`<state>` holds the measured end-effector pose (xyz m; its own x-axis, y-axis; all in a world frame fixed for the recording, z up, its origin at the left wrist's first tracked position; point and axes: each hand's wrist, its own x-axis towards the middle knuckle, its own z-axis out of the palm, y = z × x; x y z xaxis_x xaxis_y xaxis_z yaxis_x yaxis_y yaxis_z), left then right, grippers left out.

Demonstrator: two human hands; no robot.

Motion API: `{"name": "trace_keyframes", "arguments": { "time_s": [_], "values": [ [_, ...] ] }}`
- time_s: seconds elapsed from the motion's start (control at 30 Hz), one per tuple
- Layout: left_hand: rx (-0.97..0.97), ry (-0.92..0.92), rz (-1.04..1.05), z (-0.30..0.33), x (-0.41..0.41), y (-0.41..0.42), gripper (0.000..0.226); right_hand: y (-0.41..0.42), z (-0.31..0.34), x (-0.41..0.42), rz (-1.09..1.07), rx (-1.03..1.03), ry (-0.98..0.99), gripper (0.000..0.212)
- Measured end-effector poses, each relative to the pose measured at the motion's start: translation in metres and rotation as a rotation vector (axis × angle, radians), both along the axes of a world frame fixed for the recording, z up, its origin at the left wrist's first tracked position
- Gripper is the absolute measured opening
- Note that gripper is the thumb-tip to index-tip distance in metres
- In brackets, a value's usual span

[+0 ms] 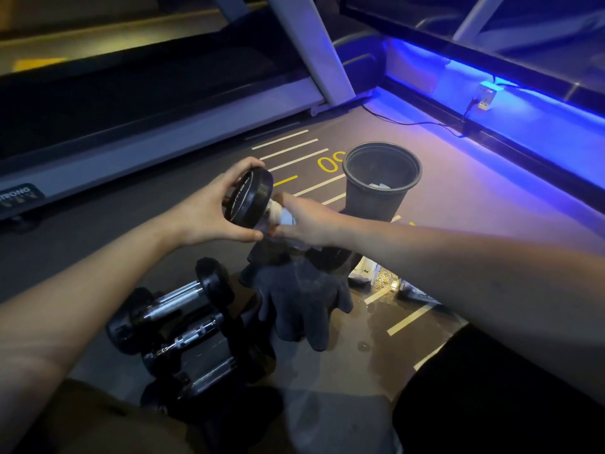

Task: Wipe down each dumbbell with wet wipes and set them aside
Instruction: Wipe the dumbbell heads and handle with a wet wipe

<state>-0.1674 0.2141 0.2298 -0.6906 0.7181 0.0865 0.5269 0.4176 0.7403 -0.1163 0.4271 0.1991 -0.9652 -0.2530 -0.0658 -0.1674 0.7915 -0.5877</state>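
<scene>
Treadmill [157, 103] runs far side of the grip, well apart. Floor [458, 198] with painted lines under everything.

Black bin [381, 181] just beyond the right grip, upright, pale scraps in the bottom, likely used wipes.

Dark gloves/cloth [304, 303] on the floor directly below the grip.

Other dumbbells [183, 329], stacked near-side and left of the grip, chrome handles showing. Can't tell whether they're the wiped pile or the waiting pile.

Dumbbell [250, 201] in hand: held off the floor, tilted, one black head up-left. Far head mostly hidden behind the right wrist.

Left hand [209, 214]: grip curled round the upper head, fingers over the rim, thumb under.

Right hand [307, 224]: grip closed round the handle with a wet wipe [286, 221] bunched between palm and bar.

Step in hand, my read: wiping the handle. To do it well:
- left grip stays as the anchor, rotate the head so the bar turns inside the wipe
- stroke the full bar length, right up to both collars
- knurling probably traps grime, so squeeze rather than skim
- then do both head faces and rims
- spent wipe to the bin
</scene>
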Motion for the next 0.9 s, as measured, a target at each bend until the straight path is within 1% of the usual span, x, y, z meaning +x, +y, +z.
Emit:
{"name": "trace_keyframes", "arguments": {
  "time_s": [0.1, 0.23, 0.37, 0.5, 0.53, 0.57, 0.63, 0.73, 0.87, 0.9],
  "values": [
    [-0.016, 0.029, 0.002, 0.002, 0.001, 0.002, 0.106, 0.0, 0.001, -0.002, 0.008, -0.043, 0.058, 0.047],
    [-0.027, 0.025, 0.007, 0.005, 0.003, 0.005, 0.106, 0.0, 0.004, -0.005, 0.009, -0.007, 0.087, 0.034],
    [-0.025, 0.018, 0.025, 0.004, 0.003, 0.003, 0.103, -0.005, -0.004, -0.005, -0.047, 0.036, 0.097, 0.035],
    [-0.041, 0.042, 0.026, 0.006, 0.007, 0.006, 0.106, -0.008, -0.018, 0.015, -0.128, 0.124, 0.255, 0.038],
    [-0.055, 0.06, 0.028, 0.008, 0.008, 0.008, 0.106, -0.007, -0.02, 0.016, -0.141, 0.126, 0.267, 0.04],
    [-0.07, 0.075, 0.029, 0.009, 0.009, 0.009, 0.105, -0.006, -0.019, 0.016, -0.147, 0.119, 0.261, 0.041],
    [-0.089, 0.081, 0.035, 0.01, 0.009, 0.009, 0.105, -0.003, -0.01, 0.011, -0.112, 0.097, 0.181, 0.037],
    [-0.093, 0.065, 0.049, 0.009, 0.009, 0.007, 0.106, 0.002, 0.009, 0.003, -0.052, 0.097, 0.029, 0.015],
    [-0.09, 0.053, 0.044, 0.01, 0.01, 0.007, 0.107, 0.004, 0.019, -0.006, -0.011, 0.085, -0.116, 0.014],
    [-0.088, 0.049, 0.044, 0.01, 0.011, 0.006, 0.107, 0.004, 0.02, -0.01, 0.005, 0.071, -0.162, 0.017]
  ]
}}
